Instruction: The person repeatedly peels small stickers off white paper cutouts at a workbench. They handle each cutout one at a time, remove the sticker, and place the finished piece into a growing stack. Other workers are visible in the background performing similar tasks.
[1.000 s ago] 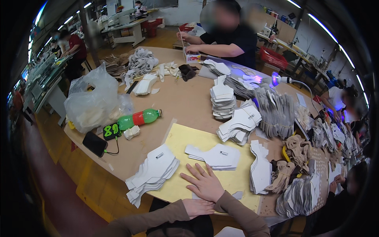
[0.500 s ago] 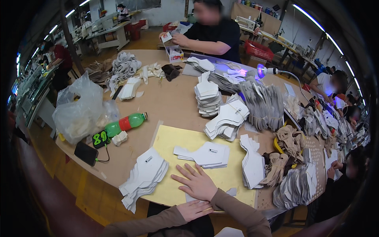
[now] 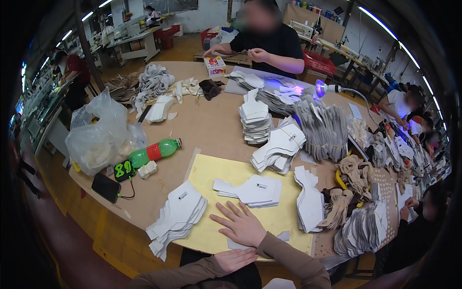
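My right hand [image 3: 243, 226] lies palm down with its fingers spread on a yellow sheet [image 3: 211, 168] on the table. A pale grey piece [image 3: 233, 243] shows partly from under it. Close to the table's near edge, my left hand [image 3: 235, 260] has its fingers stretched out together, their tips at my right wrist. Just beyond my right fingertips sits a small stack of white cut pieces [image 3: 255, 189], each with a narrow neck and a wide end. More white cut pieces [image 3: 178, 214] are fanned out at the left, over the sheet's edge. A small grey scrap [image 3: 284, 236] rests beside my right sleeve.
White stacks [image 3: 279, 144] and grey bundles [image 3: 321, 127] crowd the right side, with beige strips [image 3: 339, 207] nearer. A green bottle [image 3: 156, 150], a phone [image 3: 106, 188] and a plastic bag [image 3: 96, 137] lie left. Across the table, a person [image 3: 269, 43] sits by a small box [image 3: 214, 66].
The person opposite has let go of what they held over the box; their hands are now apart and the box looks closed. My hands have stayed in place; the view has shifted slightly.
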A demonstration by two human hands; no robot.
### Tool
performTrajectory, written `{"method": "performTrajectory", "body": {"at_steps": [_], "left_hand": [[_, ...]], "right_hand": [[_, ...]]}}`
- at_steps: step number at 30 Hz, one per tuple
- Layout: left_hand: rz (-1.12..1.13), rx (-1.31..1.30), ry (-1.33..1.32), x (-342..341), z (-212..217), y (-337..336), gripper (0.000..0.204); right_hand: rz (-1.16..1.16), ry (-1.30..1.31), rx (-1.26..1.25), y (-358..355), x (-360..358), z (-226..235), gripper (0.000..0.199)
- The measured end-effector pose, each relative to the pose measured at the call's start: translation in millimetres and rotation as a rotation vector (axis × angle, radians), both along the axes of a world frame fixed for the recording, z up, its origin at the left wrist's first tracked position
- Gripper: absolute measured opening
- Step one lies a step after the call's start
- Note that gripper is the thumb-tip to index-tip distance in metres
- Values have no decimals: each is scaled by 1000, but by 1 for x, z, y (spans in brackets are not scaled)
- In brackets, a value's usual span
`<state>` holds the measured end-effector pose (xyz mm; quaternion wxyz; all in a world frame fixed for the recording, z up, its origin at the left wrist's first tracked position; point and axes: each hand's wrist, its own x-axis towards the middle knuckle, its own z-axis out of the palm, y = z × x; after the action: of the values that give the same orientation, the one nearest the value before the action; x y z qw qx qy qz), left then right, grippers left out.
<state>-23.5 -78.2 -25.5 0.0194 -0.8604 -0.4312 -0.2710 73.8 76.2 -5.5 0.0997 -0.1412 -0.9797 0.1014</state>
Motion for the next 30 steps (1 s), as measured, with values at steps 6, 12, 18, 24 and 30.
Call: {"method": "performTrajectory", "body": {"at_steps": [6, 12, 18, 24, 30], "left_hand": [[-25, -10, -103, 1, -5, 0, 35], [147, -35, -39, 12, -5, -2, 38], [131, -54, -34, 11, -8, -1, 39], [120, -61, -32, 11, -6, -2, 38], [99, -64, -74, 9, -5, 0, 37]], "right_hand": [[-2, -14, -2, 0, 0, 1, 56], [0, -23, 13, 0, -1, 1, 56], [-2, -31, 33, 0, -1, 0, 55], [-7, -25, 14, 0, 0, 0, 55], [-10, -1, 1, -1, -1, 0, 54]]}}
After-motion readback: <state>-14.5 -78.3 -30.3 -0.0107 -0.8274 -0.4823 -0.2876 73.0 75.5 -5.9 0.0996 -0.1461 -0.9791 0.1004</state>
